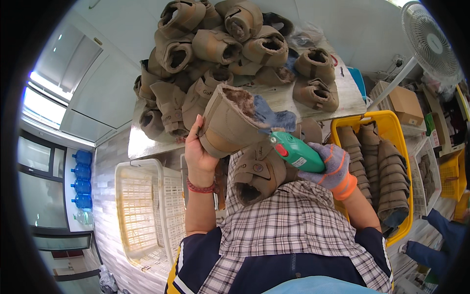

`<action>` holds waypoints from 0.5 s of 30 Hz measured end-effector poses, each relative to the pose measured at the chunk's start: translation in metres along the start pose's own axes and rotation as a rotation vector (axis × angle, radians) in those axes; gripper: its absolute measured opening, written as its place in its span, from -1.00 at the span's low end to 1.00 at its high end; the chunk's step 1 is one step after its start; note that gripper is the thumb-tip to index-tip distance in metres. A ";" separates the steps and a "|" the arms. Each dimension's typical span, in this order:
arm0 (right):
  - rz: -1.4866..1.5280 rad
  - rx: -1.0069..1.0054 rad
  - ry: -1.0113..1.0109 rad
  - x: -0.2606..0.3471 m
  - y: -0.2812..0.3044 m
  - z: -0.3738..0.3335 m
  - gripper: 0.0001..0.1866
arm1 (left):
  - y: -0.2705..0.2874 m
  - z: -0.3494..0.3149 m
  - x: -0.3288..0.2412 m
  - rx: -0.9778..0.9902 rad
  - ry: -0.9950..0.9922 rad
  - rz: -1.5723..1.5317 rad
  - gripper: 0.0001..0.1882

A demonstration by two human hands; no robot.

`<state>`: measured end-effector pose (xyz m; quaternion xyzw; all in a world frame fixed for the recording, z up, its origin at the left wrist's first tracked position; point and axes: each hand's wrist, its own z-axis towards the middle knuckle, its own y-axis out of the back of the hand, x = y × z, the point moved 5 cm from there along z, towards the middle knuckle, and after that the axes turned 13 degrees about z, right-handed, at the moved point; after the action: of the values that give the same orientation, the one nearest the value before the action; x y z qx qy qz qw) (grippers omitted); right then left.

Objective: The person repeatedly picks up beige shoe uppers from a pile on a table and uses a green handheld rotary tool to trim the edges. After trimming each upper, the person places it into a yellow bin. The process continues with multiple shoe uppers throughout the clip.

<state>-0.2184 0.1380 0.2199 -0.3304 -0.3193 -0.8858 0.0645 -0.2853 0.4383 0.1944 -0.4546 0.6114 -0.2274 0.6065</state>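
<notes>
Fuzzy-lined shoe upper is gripped by the left hand, a rounded tool by the gloved right.

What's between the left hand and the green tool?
The head view shows a brown shoe upper, held in the left hand, with blue fabric near the green tool.

The left hand is bare and sits near 9 o'clock. Its thumb points up to 12, and the hand is bent in a hold. A red band goes round the left wrist. The left arm stands almost straight up from 7 o'clock. The right hand, near 3 o'clock, wears a grey and orange glove. It is curled in a hold too. The right arm leans in from 4 o'clock, pointing to 11
</notes>
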 end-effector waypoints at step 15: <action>-0.168 0.072 -0.029 -0.016 0.017 -0.018 -0.34 | 0.018 0.007 -0.008 0.063 0.067 -0.091 -0.63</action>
<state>-0.2098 0.1126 0.2081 -0.3129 -0.3785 -0.8711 -0.0030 -0.2851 0.4553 0.1823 -0.4546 0.6025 -0.2889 0.5889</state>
